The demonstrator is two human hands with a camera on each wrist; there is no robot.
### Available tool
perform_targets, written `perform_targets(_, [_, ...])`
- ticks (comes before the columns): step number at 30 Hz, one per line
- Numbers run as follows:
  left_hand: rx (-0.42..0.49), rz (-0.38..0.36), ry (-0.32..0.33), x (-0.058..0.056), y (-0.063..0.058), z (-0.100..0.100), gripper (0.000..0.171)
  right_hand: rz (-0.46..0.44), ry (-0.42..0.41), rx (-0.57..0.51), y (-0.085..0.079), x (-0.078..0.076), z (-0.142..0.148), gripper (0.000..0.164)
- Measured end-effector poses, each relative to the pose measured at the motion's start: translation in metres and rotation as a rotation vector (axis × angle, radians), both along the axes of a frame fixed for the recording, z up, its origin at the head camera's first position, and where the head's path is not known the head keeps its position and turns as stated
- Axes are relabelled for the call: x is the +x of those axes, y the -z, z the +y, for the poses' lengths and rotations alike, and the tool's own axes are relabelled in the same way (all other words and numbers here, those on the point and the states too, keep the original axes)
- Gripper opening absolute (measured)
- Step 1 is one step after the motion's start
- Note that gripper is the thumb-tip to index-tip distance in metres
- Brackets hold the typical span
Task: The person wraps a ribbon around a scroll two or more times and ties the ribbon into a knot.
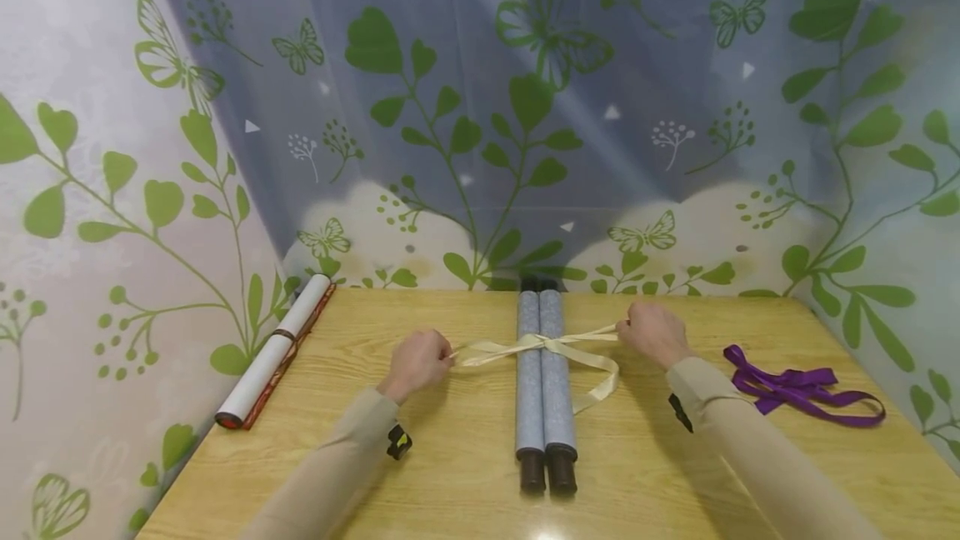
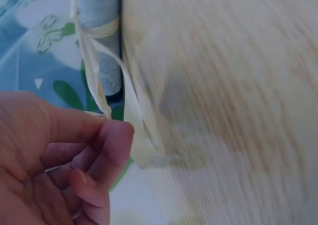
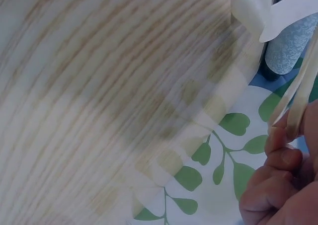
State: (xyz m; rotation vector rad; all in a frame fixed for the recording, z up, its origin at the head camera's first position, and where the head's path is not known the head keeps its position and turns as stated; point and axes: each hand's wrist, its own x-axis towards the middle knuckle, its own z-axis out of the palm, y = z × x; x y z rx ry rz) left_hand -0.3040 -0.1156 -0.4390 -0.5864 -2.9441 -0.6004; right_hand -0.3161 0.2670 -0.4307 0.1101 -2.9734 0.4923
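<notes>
Two pale blue rolled scrolls (image 1: 530, 407) with dark end knobs lie side by side on the wooden table. A cream ribbon (image 1: 596, 356) goes round their upper part and crosses in a knot on top. To the left of the scrolls, my left hand (image 1: 420, 363) pinches one side of the ribbon between thumb and forefinger, as the left wrist view shows. On the other side my right hand (image 1: 656, 333) grips ribbon strands (image 3: 300, 93), which stretch taut from the knot. A loose ribbon end droops onto the table right of the scrolls.
A white scroll (image 1: 281, 340) with a red edge and a dark tie lies along the table's left edge. Purple ribbon (image 1: 806, 390) lies in loose folds at the right. Leaf-and-butterfly curtains (image 1: 465, 148) stand behind the wooden table (image 1: 457, 473).
</notes>
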Motion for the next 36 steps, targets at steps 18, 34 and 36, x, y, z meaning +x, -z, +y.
perform_targets(18, [0.334, -0.018, -0.032, -0.018, -0.01, 0.014, 0.016, -0.144, -0.137, -0.441, -0.015, -0.006, -0.004, 0.034])
perform_targets(34, [0.423, -0.171, 0.002, -0.015, -0.009, 0.06, 0.054, -0.225, -0.262, -0.488, -0.004, -0.002, -0.03, 0.048])
perform_targets(36, [0.388, -0.138, 0.001, -0.017, -0.01, 0.062, 0.053, -0.213, -0.273, -0.463, -0.003, -0.002, -0.029, 0.046])
